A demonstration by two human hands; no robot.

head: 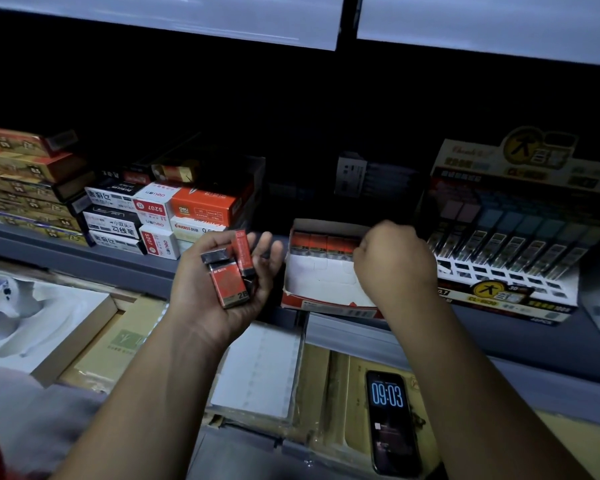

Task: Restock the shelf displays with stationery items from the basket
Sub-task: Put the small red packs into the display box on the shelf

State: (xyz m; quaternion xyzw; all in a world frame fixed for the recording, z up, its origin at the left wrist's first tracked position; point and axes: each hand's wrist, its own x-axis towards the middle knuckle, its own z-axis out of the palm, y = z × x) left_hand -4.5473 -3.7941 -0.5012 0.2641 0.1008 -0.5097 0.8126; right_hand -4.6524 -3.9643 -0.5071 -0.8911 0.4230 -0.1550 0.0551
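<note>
Dim shelving fills the view, and the shelf point(125, 268) I am stocking runs across the middle under a dark overhang. At centre, my left hand point(194, 296) lies palm up with its grip released. The fingers are loosely spread and a few red 2B packs point(230, 284) lie in the cupped palm. At 3 o'clock from it, my right hand point(394, 261) reaches into the display carton point(321, 284), knuckles toward the camera and fingers curled at the right end of the back row point(321, 243). I cannot tell whether that grip is grasping a pack or just pushing one in, because the fingertips are hidden.

I judge the step to be filling this carton. To do it well I would seat each pack upright, label forward and tight against its neighbour. I would finish the back row before starting a front one, and keep the left palm level so nothing slides off.

The carton holds one line of orange-topped packs along its far wall, and its white floor is bare in front of them. At 3 o'clock of the carton, a tiered lead-refill display point(506, 247) has tubes in its upper slots and empty holes in its front rows. At 10 o'clock, stacked boxes point(160, 216) sit on the same shelf. A phone point(392, 422) lies at 5 o'clock. I cannot make out the basket.
</note>
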